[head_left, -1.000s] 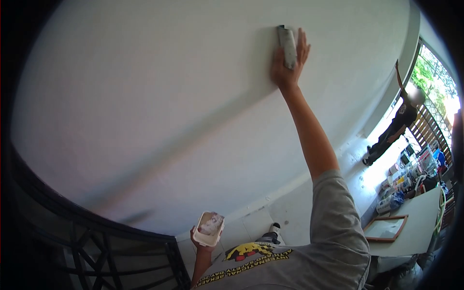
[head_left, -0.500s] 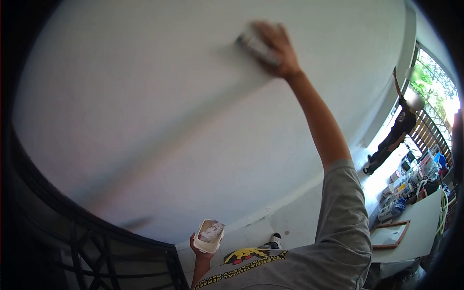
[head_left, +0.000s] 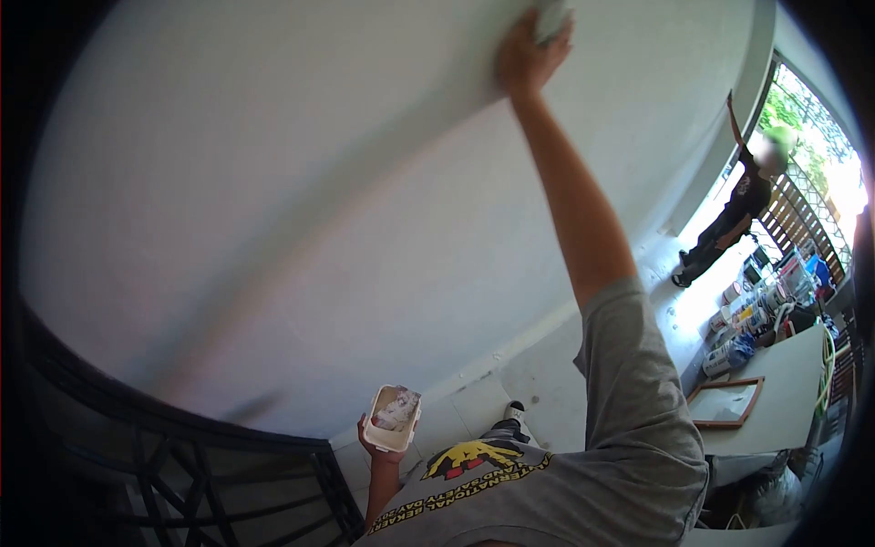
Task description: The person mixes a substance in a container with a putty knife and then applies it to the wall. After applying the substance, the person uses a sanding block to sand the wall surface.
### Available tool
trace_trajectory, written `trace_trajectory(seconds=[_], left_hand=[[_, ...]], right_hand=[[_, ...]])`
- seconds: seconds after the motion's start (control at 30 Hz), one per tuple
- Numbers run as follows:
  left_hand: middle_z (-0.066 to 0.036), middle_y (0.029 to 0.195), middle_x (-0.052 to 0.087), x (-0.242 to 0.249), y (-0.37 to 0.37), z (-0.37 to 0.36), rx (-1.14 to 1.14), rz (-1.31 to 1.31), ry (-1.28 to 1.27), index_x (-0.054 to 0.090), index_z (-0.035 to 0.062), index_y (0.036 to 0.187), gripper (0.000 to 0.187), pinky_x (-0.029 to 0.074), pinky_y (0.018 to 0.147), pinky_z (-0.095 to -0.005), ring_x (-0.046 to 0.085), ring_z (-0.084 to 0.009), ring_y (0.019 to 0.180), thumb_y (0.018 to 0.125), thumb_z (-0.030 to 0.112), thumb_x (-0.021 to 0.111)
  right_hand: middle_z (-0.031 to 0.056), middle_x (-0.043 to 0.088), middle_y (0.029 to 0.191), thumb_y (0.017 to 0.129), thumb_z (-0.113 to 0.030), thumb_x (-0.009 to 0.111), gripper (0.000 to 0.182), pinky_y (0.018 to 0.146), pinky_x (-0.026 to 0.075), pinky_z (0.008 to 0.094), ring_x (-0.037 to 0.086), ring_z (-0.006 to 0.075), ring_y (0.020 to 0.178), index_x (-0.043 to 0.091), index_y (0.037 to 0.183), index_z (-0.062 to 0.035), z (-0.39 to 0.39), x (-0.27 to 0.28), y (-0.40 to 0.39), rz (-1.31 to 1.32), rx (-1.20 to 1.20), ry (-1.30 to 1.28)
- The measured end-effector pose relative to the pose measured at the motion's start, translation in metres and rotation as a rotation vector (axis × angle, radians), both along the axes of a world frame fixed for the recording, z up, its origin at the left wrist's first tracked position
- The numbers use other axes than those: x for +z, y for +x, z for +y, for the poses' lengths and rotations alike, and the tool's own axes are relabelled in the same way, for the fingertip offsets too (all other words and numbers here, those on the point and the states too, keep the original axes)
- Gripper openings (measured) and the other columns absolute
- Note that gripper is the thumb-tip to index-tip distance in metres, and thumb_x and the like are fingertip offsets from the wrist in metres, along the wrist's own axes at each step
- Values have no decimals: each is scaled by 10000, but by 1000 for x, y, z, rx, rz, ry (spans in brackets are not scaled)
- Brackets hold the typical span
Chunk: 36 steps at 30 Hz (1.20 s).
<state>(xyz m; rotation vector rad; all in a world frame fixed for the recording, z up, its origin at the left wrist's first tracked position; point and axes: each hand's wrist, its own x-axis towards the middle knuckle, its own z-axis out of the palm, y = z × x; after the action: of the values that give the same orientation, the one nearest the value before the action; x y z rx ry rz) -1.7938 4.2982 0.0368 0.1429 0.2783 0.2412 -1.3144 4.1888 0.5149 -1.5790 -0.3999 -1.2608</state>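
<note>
High on the pale wall [head_left: 301,182], my right hand [head_left: 529,59] is closed around a whitish, block-like tool [head_left: 551,20]. The tool is blurred and partly cut off by the top of the view, and I cannot tell its exact kind. Down near my waist, my left hand [head_left: 380,456] grips a small white plastic tub [head_left: 390,443] from below and the side. Inside the tub lies a whitish, crusted material [head_left: 397,410]. My right arm is stretched up and casts a long shadow across the wall.
A black metal grille [head_left: 182,465] stands at lower left. To the right, another person [head_left: 743,196] reaches up to the wall's far end beside a gate. Several paint buckets [head_left: 720,357] and a board [head_left: 775,401] bearing a wood-framed panel [head_left: 726,403] sit at right.
My right hand has moved up the wall with the tool, and its wrist has turned. My left hand still holds the tub in nearly the same place. The view has shifted slightly.
</note>
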Motion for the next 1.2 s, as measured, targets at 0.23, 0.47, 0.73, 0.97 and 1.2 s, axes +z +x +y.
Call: trace_trajectory(seconds=[0.23, 0.47, 0.73, 0.97, 1.2], left_hand=[[-153, 1437, 539, 5, -3, 11, -93, -34, -24, 547, 129, 1412, 685, 553, 896, -606, 540, -442, 1280, 873, 552, 558], [-153, 1434, 539, -19, -9, 4, 25, 84, -73, 542, 155, 1419, 702, 475, 980, -621, 527, -442, 1286, 876, 599, 534], [-179, 1449, 516, -15, -7, -22, 190, -61, -57, 506, 117, 1439, 729, 481, 978, -628, 523, -455, 1286, 885, 592, 517], [-132, 1385, 584, 10, -2, -32, 214, 47, 43, 569, 159, 1379, 661, 522, 914, -592, 568, -423, 1242, 894, 607, 525], [-176, 1434, 535, -16, -8, -17, 167, 43, -131, 513, 121, 1438, 745, 497, 960, -626, 526, -473, 1276, 875, 609, 523]], right_hand=[[95, 407, 1573, 661, -375, 861, 797, 1202, 196, 595, 374, 291, 1455, 544, 1390, -430, 52, -151, -92, -596, 236, -922], [136, 308, 1612, 930, -223, 642, 567, 1197, 211, 572, 299, 342, 1478, 488, 1461, -351, 20, -275, -46, -268, -47, -592], [217, 221, 1622, 1027, -169, 439, 558, 1213, 80, 567, 155, 392, 1515, 291, 1541, -8, -3, -366, -34, 258, 476, 131], [205, 315, 1592, 930, -159, 579, 582, 1181, 135, 638, 251, 410, 1488, 423, 1479, -49, -15, -173, 20, -236, 96, -357], [161, 588, 1155, 1013, -213, 490, 294, 1117, 319, 505, 514, 368, 1128, 550, 1216, -9, -31, -124, 88, -401, -16, -78]])
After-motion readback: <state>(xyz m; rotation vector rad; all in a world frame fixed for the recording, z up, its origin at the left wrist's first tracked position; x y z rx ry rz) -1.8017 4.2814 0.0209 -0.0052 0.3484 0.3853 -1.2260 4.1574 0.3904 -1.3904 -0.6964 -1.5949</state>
